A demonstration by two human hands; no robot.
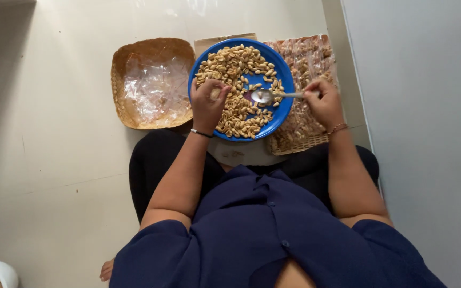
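**Spooning peanuts into a small clear pouch**

Head view: we sit on the pale floor (54,160) with the round blue plastic plate (285,80) at the upper centre of the frame, heaped with shelled tan peanuts (230,61). Our left hand (207,104) is curled shut, at the plate's left edge, around what looks like a small clear pouch already part-filled with nuts; we cannot tell exactly how its mouth lies. Our right hand (324,101), at the plate's right edge, pinches the handle of a metal spoon (265,96) whose bowl rests among the peanuts near the plate's middle.

To do this step well, we judge that the spoon should be only modestly loaded, so nothing spills over the rim, and the pouch mouth held wide and low over the plate, so stray nuts fall back into the heap. We bring the spoon's tip right to the opening before tilting.

At upper left lies a square woven basket (118,64) of empty clear wrappers (156,88); at upper right a woven tray (300,144) of filled packets (308,58). A white container (1,269) sits at lower left.
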